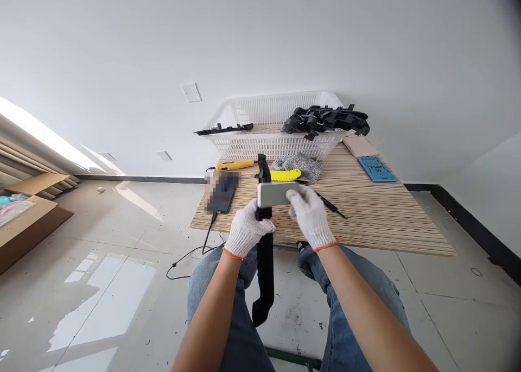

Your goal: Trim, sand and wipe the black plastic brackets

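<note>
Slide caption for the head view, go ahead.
Gloved left hand grips a black part; gloved right hand holds a grey block across it.

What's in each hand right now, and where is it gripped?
The left hand holds the long black part near its middle; the right hand holds the flat grey block by its right end.

Cardboard box [38,229], white wall plate [191,93], dark baseboard [462,212]
</note>
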Demonstrator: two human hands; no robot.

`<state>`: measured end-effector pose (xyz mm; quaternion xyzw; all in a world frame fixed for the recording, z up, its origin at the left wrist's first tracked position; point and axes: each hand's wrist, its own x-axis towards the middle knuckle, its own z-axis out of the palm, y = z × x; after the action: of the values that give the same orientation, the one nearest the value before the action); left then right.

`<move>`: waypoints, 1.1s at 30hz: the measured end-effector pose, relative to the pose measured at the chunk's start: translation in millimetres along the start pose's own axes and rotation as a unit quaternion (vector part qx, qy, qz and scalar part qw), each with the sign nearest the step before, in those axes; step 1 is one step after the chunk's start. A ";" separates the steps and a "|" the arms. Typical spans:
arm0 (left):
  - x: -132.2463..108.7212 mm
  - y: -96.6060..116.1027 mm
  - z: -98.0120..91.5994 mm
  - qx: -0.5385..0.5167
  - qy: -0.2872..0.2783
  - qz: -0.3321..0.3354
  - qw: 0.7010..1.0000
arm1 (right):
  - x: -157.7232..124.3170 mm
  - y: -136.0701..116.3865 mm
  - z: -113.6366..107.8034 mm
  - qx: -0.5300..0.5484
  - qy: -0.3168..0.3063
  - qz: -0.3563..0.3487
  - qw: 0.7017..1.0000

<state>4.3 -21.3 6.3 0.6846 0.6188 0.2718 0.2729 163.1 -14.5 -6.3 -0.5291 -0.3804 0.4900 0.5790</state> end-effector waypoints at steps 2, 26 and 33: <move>0.3 0.4 0.0 0.008 0.004 -0.009 1.000 | -0.6 0.1 -0.1 -0.041 -0.059 -0.005 0.997; -0.4 4.8 -3.4 -0.001 -0.006 -0.026 1.000 | 1.3 1.2 2.8 0.060 0.008 -0.023 0.998; 1.0 6.4 -4.0 0.011 -0.013 -0.038 0.999 | 1.0 2.4 1.9 0.043 -0.069 0.004 0.997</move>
<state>6.0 -20.7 13.7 0.6668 0.6440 0.2458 0.2833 161.1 -13.2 -8.4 -0.4704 -0.3956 0.5436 0.5716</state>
